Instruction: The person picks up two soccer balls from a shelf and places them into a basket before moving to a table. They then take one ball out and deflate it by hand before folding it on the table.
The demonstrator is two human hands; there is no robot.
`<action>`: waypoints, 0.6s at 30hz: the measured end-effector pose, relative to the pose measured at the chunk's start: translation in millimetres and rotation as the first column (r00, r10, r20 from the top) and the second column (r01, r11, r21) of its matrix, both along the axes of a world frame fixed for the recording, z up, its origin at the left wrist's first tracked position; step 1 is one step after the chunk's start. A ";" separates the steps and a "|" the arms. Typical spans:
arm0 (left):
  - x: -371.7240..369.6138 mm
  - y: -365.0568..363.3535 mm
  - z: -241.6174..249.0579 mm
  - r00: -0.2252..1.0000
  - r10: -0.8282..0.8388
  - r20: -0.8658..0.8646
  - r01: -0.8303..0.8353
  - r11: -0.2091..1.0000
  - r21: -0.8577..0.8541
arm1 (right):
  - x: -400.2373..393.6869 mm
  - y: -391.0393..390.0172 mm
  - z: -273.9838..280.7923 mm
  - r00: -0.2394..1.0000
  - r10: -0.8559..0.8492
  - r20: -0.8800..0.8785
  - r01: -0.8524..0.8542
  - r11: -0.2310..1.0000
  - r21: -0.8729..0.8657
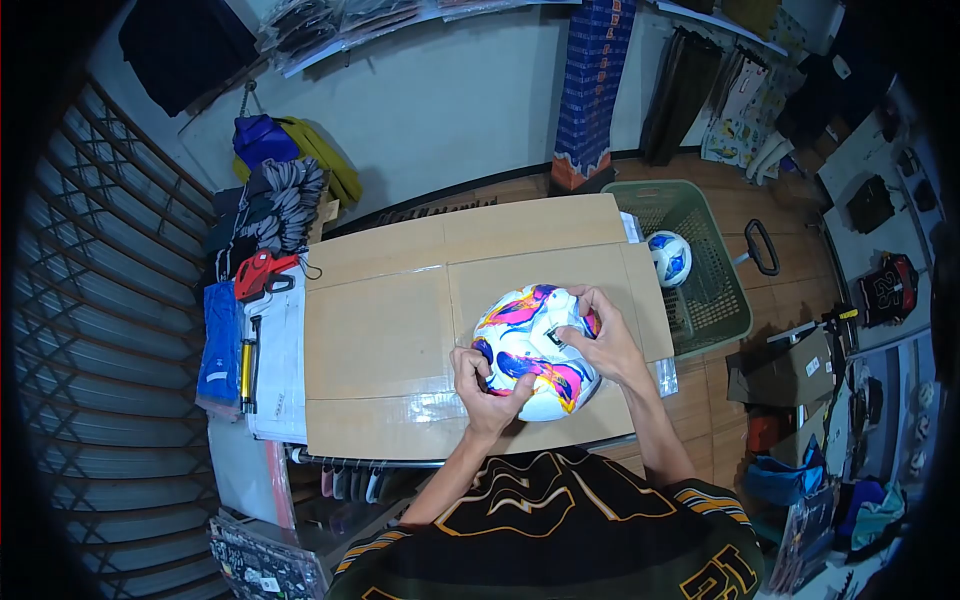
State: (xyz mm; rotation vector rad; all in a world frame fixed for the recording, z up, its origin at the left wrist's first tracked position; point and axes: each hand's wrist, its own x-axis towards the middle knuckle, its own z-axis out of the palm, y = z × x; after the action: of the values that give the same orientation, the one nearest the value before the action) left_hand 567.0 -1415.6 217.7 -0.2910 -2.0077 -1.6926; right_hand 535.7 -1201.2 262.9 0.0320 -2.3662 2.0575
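1. Colourful football [535, 350], white with pink, blue and yellow patches, resting on the cardboard-covered tabletop [380, 340], toward its near right part.
2. Left hand [485, 385] pressed against the ball's near-left side, fingers curled onto the surface; grip closed on the ball.
3. Right hand [605, 340] on the ball's upper right side, fingertips [572, 335] pinching at a small dark spot on the ball; grip closed on the ball, whether anything small is held between the fingertips impossible to tell.
4. Both forearms reaching in from the bottom, black jersey with gold lettering below.
5. Tabletop surface made of flattened cardboard sheets taped together, shiny tape along the near edge.
6. Red tool [262, 272] at the tabletop's left edge, well apart from the ball.
7. Yellow-and-black pump [247, 365] lying on white papers just left of the cardboard.
8. Blue packet [220, 340] further left, beside the pump.
9. Green plastic basket [700, 260] on the floor right of the tabletop, second smaller blue-and-white ball [670, 257] inside it.
10. Cardboard box [790, 370] on the floor near the basket, right side.
11. Metal shutter [90, 330] along the left, clothing piled and hung against the back wall.
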 end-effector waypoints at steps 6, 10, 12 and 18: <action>-4.5 -0.4 -1.2 0.999 -0.008 0.050 0.004 0.997 0.074 | 1.0 -2.4 -10.8 1.000 -0.021 -0.023 0.016 0.978 -0.207; -7.2 -4.1 0.9 0.995 -0.032 0.094 0.021 0.992 0.126 | 9.6 5.3 -3.3 0.985 0.105 -0.138 -0.116 0.990 -0.075; -8.6 -6.6 1.2 0.990 -0.028 0.138 0.007 0.988 0.155 | 11.4 12.6 -7.4 0.963 0.199 -0.184 -0.186 0.979 0.087; -20.8 -24.0 -24.8 0.977 -0.085 0.194 0.045 0.978 0.202 | 20.2 3.0 -17.6 0.988 0.115 -0.105 -0.124 0.989 -0.086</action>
State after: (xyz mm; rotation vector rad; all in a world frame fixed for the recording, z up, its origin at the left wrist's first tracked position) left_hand 546.3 -1439.6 193.0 -0.1215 -1.9685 -2.0164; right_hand 555.9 -1198.2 245.2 0.2762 -2.2608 2.1587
